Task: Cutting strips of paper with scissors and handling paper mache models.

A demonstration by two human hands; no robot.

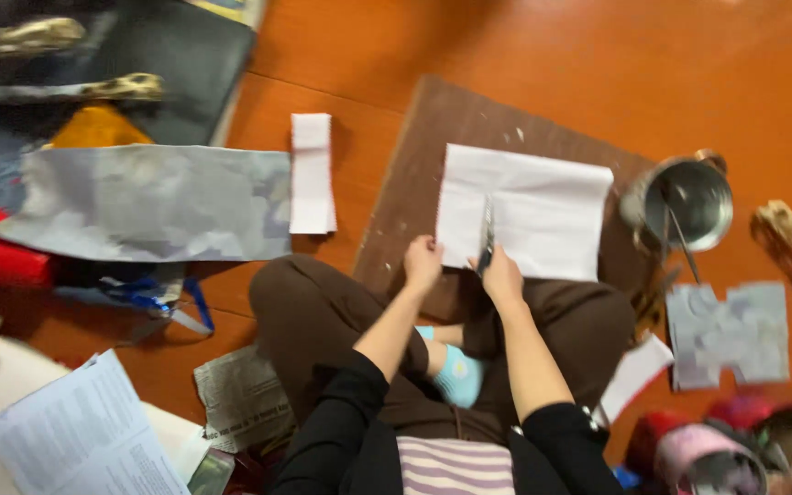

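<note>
White paper sheet (pixel 533 215): one | scissors (pixel 486 240): one, right hand (pixel 501 275) | left hand (pixel 422 261) on sheet edge

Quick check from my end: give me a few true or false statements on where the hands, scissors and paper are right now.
1. The right hand holds scissors at the white sheet. True.
2. The left hand is lifted off the sheet. False: it grips the sheet's near left edge.
3. The sheet lies on a brown board. True.
4. The metal pot stands left of the board. False: it stands at its right.
5. A folded white strip lies left of the board. True.
</note>
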